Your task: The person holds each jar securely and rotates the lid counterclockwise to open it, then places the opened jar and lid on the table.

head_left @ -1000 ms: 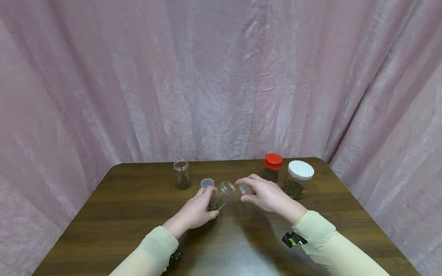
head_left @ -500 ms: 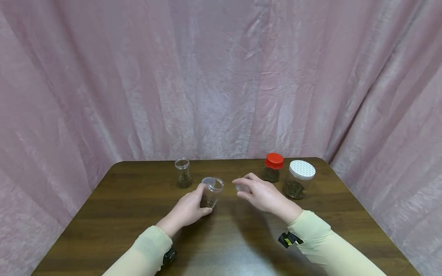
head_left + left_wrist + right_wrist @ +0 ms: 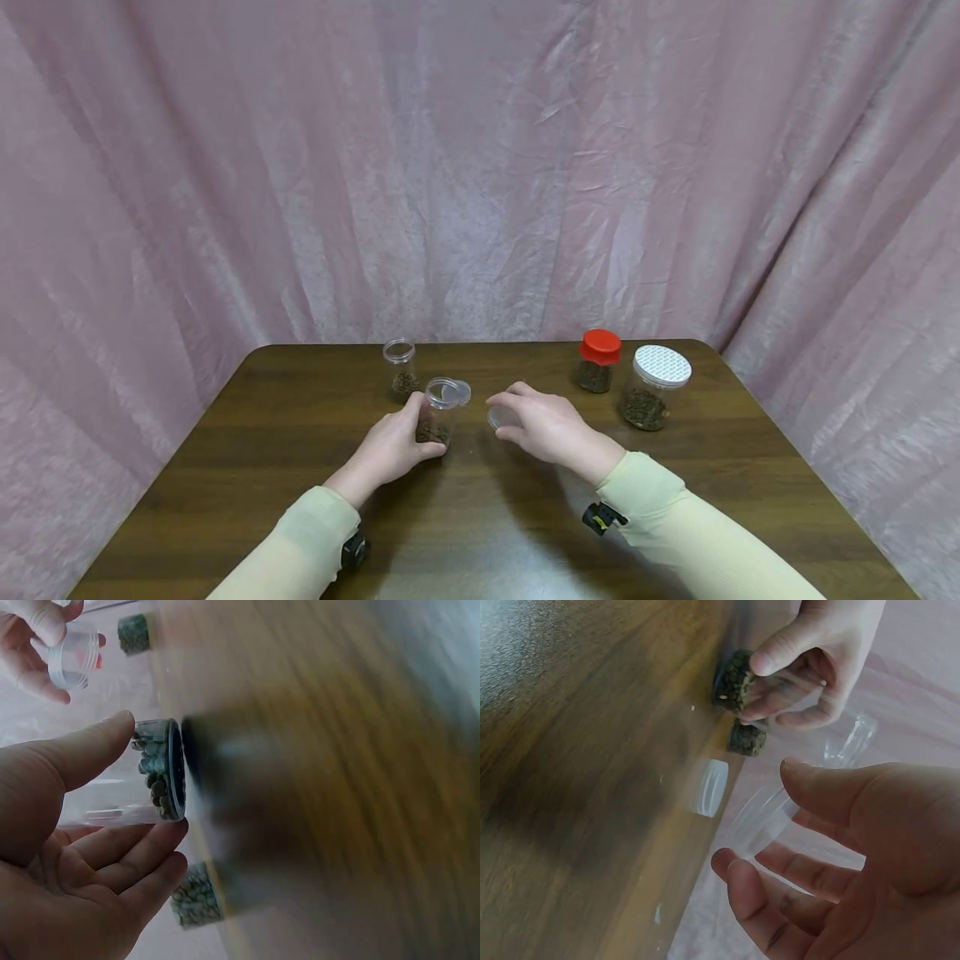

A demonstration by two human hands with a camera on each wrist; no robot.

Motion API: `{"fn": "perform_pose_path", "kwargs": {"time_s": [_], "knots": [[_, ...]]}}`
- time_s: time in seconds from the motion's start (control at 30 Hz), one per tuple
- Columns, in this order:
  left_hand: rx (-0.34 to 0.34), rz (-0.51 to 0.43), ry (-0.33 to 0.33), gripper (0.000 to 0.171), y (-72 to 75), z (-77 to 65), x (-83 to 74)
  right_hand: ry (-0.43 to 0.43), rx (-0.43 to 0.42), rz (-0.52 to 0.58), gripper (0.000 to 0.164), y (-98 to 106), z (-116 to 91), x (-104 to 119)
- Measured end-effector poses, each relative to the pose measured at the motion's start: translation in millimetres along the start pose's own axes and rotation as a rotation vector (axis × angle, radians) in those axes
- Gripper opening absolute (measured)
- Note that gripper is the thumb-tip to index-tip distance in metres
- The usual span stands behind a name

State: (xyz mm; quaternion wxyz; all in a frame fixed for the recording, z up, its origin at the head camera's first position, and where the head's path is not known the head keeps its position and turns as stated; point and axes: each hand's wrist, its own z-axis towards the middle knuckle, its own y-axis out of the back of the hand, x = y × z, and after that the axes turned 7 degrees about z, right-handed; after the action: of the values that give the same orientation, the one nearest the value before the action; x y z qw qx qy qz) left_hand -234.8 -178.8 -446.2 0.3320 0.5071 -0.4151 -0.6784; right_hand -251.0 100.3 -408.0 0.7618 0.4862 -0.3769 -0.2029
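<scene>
My left hand (image 3: 390, 446) grips a clear open-topped jar (image 3: 435, 415), thumb on one side and fingers on the other. Small dark pellet-like bits (image 3: 156, 776) lie at the jar's bottom. The jar is upright, on or just above the wooden table; I cannot tell which. To its right, my right hand (image 3: 547, 427) pinches a clear screw lid (image 3: 761, 817) by its rim, above the table and apart from the jar. A second translucent lid (image 3: 462, 392) lies on the table just behind the gripped jar, partly covered by it in the head view.
Another open clear jar (image 3: 402, 375) with dark bits stands behind my left hand. At the back right are a red-lidded jar (image 3: 598, 358) and a wider white-lidded jar (image 3: 655, 387), both partly filled. A pink curtain (image 3: 480, 167) hangs behind the table (image 3: 247, 467).
The gripped jar has gone from tilted rightward to upright, moving left with my left hand. My right hand has shifted left with its lid.
</scene>
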Motion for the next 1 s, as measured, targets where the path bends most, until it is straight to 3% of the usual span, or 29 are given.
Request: {"fn": "perform_pose_path", "kwargs": {"time_s": [0.37,0.73,1.0], "knots": [[0.013,-0.019,0.078,0.049,8.6,1.0,18.8,0.016,0.075,-0.027,0.042,-13.4,16.8,8.5],[0.016,-0.017,0.09,0.045,13.6,-1.5,25.9,0.068,0.131,-0.085,0.043,-31.0,31.8,16.8],[0.011,-0.007,0.101,0.043,20.3,-1.8,30.3,0.053,0.175,-0.127,0.043,-39.9,45.2,22.5]]}}
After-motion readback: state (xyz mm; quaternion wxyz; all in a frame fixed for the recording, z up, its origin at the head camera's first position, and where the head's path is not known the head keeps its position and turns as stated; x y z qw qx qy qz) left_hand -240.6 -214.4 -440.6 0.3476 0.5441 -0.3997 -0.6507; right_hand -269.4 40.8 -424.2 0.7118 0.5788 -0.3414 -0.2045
